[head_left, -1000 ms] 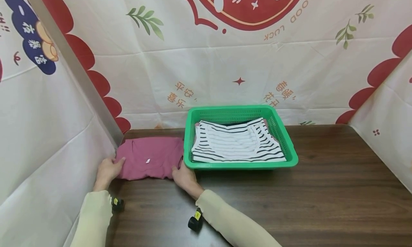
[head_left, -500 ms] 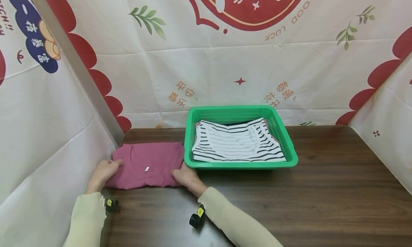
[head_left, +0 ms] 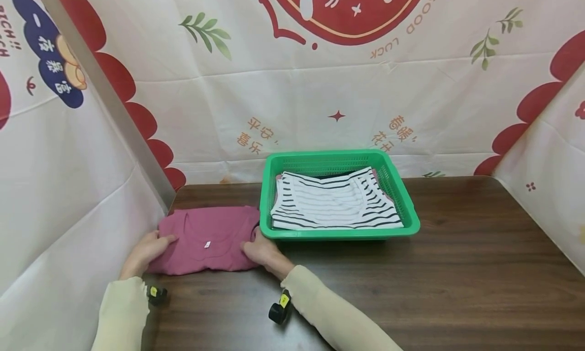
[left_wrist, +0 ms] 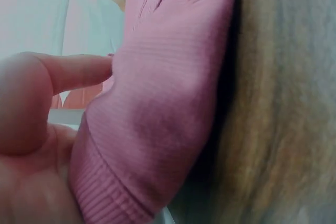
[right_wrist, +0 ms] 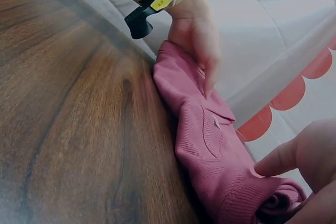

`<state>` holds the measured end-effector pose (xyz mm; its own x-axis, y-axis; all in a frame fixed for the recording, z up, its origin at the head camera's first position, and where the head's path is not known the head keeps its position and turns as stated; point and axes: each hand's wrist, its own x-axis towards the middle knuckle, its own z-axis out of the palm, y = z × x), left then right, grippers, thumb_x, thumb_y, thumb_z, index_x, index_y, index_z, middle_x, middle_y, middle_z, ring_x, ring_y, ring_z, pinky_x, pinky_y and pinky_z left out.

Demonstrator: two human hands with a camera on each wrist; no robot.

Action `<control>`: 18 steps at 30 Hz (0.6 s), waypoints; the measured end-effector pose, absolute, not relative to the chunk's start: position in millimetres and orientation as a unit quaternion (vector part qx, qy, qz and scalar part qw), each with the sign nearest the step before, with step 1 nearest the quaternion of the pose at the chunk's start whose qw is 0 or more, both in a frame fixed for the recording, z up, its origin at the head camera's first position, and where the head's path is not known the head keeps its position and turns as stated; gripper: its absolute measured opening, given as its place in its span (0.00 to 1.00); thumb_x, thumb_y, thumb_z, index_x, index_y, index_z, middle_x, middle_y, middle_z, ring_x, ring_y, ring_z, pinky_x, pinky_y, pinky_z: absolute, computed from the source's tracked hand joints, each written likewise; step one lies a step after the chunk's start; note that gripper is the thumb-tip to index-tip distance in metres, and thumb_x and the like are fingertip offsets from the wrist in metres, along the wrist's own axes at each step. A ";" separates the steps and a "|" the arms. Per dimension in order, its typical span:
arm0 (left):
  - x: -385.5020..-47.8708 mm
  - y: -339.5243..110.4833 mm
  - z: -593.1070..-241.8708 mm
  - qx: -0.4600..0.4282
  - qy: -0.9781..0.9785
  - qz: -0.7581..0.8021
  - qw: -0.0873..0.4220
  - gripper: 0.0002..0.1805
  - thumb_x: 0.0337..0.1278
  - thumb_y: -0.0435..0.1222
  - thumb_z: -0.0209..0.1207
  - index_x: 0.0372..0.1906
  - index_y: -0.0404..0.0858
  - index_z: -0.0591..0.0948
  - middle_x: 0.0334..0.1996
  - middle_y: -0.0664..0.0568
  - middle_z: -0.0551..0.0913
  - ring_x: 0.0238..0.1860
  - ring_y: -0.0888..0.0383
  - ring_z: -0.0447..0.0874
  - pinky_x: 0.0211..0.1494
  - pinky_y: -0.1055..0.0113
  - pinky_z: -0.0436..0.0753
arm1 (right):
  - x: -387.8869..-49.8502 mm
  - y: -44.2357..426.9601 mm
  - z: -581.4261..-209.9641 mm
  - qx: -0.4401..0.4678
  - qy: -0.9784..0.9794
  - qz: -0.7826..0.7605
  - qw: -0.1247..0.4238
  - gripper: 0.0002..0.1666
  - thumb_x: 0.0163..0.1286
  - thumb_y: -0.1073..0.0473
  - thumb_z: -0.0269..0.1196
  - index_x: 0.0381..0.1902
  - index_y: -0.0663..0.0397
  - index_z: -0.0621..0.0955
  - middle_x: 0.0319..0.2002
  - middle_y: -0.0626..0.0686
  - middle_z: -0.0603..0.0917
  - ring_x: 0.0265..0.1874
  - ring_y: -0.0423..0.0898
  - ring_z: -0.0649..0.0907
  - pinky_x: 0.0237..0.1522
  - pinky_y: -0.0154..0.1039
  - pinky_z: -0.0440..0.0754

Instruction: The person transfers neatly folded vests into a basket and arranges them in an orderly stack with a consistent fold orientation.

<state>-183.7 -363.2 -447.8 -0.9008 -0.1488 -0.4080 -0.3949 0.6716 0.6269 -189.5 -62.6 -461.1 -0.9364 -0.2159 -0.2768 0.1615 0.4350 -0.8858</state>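
Note:
A folded mauve knit top [head_left: 205,234] with a small white label lies on the table at the left. My left hand [head_left: 148,249] grips its left end, thumb on top and the other fingers out of sight under the cloth. At the opposite end, beside the basket, my right hand [head_left: 262,250] pinches the right edge, its thumb pressing from above. Ribbed fabric of the mauve knit top [left_wrist: 157,87] fills the left wrist view. In the right wrist view a rolled layer shows at the end near my right hand [right_wrist: 310,161].
A green plastic basket [head_left: 340,234] stands just right of the top, holding a folded white top with black stripes [head_left: 333,198] over other clothes. A printed white cloth [head_left: 205,112] hangs behind the wooden table [head_left: 457,269], and more cloth closes off the left side.
Both hands stay on the mauve top. It has shifted toward the near edge and slightly left, most of that in the first half second. The basket stays in place.

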 end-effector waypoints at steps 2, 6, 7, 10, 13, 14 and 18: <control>-183.6 -363.6 -448.4 -0.148 0.895 0.385 0.169 0.36 0.72 0.51 0.48 0.62 0.19 0.66 0.51 0.30 0.75 0.50 0.41 0.74 0.51 0.51 0.76 | -189.8 -62.4 -460.8 -0.021 0.831 -0.526 0.178 0.26 0.64 0.59 0.61 0.58 0.65 0.72 0.56 0.61 0.77 0.54 0.54 0.75 0.60 0.51 0.73; -182.9 -364.6 -449.0 -0.151 0.891 0.390 0.175 0.32 0.72 0.51 0.50 0.57 0.22 0.71 0.43 0.37 0.76 0.45 0.46 0.72 0.44 0.59 0.74 | -190.6 -60.9 -460.3 -0.026 0.827 -0.529 0.186 0.25 0.66 0.58 0.62 0.58 0.63 0.72 0.55 0.60 0.75 0.55 0.54 0.74 0.61 0.52 0.72; -182.8 -365.1 -449.2 -0.151 0.890 0.392 0.176 0.32 0.72 0.51 0.49 0.56 0.22 0.71 0.43 0.37 0.76 0.45 0.46 0.72 0.44 0.59 0.74 | -190.8 -60.7 -460.4 -0.025 0.825 -0.532 0.190 0.26 0.67 0.58 0.62 0.59 0.63 0.71 0.57 0.60 0.74 0.56 0.54 0.73 0.63 0.52 0.71; -182.7 -366.2 -449.7 -0.153 0.890 0.391 0.175 0.33 0.72 0.52 0.49 0.57 0.22 0.71 0.46 0.35 0.75 0.47 0.44 0.72 0.47 0.56 0.74 | -190.9 -61.0 -461.7 -0.019 0.821 -0.536 0.197 0.35 0.68 0.57 0.62 0.68 0.65 0.66 0.65 0.61 0.70 0.64 0.55 0.69 0.68 0.54 0.66; -182.1 -366.7 -450.2 -0.155 0.890 0.392 0.176 0.36 0.72 0.54 0.49 0.59 0.21 0.70 0.48 0.33 0.74 0.49 0.43 0.71 0.50 0.53 0.74 | -190.2 -61.8 -463.0 -0.013 0.829 -0.526 0.189 0.42 0.68 0.55 0.63 0.73 0.67 0.61 0.71 0.62 0.66 0.68 0.56 0.67 0.69 0.53 0.65; -181.9 -366.7 -450.4 -0.155 0.890 0.391 0.176 0.37 0.72 0.54 0.48 0.59 0.21 0.70 0.49 0.33 0.74 0.49 0.43 0.71 0.51 0.53 0.74 | -190.0 -61.9 -463.4 -0.010 0.831 -0.525 0.185 0.44 0.68 0.55 0.63 0.74 0.67 0.59 0.72 0.62 0.65 0.69 0.56 0.67 0.69 0.53 0.65; -180.1 -367.3 -452.0 -0.151 0.893 0.389 0.170 0.37 0.72 0.55 0.48 0.60 0.20 0.70 0.50 0.33 0.75 0.50 0.43 0.71 0.50 0.55 0.74 | -189.3 -62.0 -463.9 0.005 0.826 -0.534 0.178 0.48 0.64 0.55 0.66 0.75 0.66 0.58 0.73 0.61 0.63 0.71 0.55 0.65 0.70 0.52 0.64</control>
